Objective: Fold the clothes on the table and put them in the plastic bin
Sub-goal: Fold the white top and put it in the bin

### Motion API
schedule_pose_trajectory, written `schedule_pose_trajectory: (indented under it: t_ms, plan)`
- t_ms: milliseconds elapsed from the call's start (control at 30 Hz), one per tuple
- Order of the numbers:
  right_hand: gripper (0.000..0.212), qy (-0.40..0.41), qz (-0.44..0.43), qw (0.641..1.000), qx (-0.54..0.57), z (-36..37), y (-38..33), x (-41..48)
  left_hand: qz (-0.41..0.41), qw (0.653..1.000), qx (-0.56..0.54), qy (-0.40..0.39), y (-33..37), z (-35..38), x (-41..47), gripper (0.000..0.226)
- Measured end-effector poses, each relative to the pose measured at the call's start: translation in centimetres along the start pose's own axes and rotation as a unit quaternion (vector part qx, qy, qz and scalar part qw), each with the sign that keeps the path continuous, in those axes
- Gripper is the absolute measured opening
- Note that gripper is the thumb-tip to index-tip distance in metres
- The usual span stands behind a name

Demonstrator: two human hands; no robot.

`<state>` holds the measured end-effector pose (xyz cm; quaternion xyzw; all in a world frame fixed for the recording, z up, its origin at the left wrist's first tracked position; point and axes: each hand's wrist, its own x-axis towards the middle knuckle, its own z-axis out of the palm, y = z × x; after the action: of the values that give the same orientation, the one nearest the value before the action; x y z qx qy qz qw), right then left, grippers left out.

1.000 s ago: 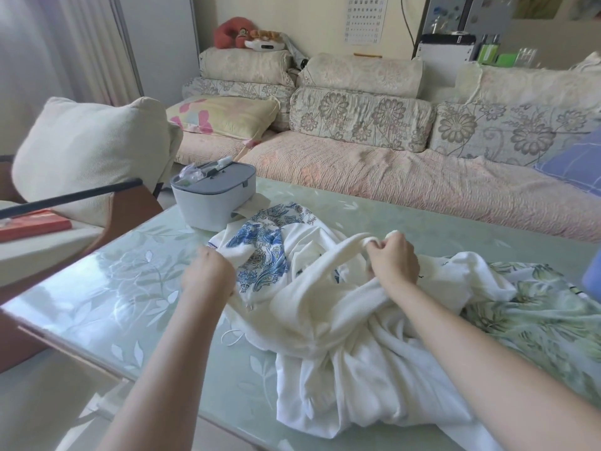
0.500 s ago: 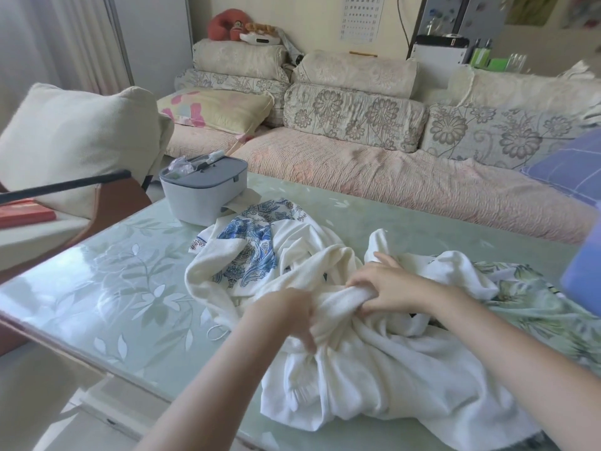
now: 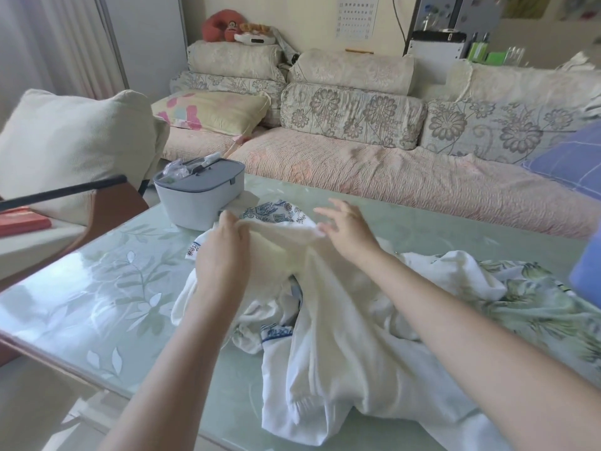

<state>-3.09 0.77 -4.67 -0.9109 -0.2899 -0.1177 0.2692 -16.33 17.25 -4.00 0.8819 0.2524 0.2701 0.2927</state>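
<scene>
A heap of clothes lies on the glass table [image 3: 107, 288]. On top is a white garment [image 3: 341, 336], with a blue-and-white patterned garment [image 3: 276, 213] partly under it and a green leaf-print garment [image 3: 536, 307] to the right. My left hand [image 3: 224, 255] grips the white garment's raised upper edge, fingers curled over it. My right hand [image 3: 344, 229] hovers at the same edge with its fingers spread, the thumb touching the cloth. This hand is blurred. A blue object [image 3: 587, 268] shows at the right edge, mostly cut off.
A grey lidded box [image 3: 198, 196] with small items on its lid stands at the table's far left, just behind the clothes. A sofa [image 3: 390, 177] with cushions runs along the far side. A cushioned chair [image 3: 65, 151] is on the left.
Both hands have moved away from me and lifted the white garment's edge over the patterned one. My right hand has gone from gripping the bunched cloth to spread fingers.
</scene>
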Motion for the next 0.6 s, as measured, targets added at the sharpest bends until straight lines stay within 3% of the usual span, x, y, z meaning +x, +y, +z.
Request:
schedule_pose_trajectory:
  t_ms: [100,200,300,433,600]
  plan:
    - [0.041,-0.115,0.017,0.993,-0.009,1.5,1.1,-1.8,-0.009,0.989,0.137,-0.061,-2.6,2.4,-0.3,0.029]
    - [0.047,-0.11,0.016,0.993,0.028,0.9,3.1,-4.4,0.046,0.989,0.134,-0.045,-2.5,3.5,-1.0,0.055]
    - [0.052,-0.106,0.029,0.993,0.052,0.1,4.8,-5.4,0.122,0.985,0.108,-0.058,-0.6,4.2,-1.6,0.044]
    - [0.037,-0.083,0.112,0.98,0.146,-1.0,5.5,-4.5,0.104,0.984,0.108,-0.096,-0.6,4.6,-2.3,0.025]
    - [0.037,-0.148,0.122,0.973,0.126,-0.7,4.9,-5.1,0.136,0.976,0.141,-0.091,-1.5,3.4,-1.7,0.023]
